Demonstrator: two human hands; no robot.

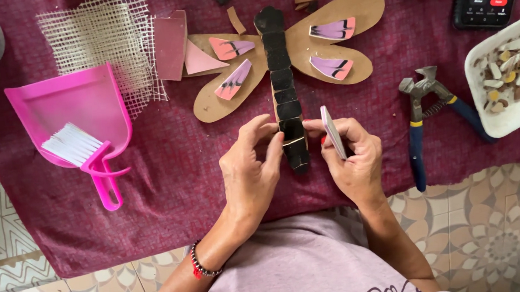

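On a maroon cloth (pixel 170 164) spread over patterned floor tiles, a brown cardboard dragonfly cutout (pixel 348 12) is laid flat. Its body is covered with a column of black tile pieces (pixel 280 71), and four pink-and-purple tile shards (pixel 332 30) are set on the wings, much of which is left bare. The lowest black piece is pinched by the left hand (pixel 251 177); a thin pale tile slab (pixel 332 132) is gripped edgewise in the right hand (pixel 353 164). Blue-handled nippers (pixel 419 107) are seen nearby.
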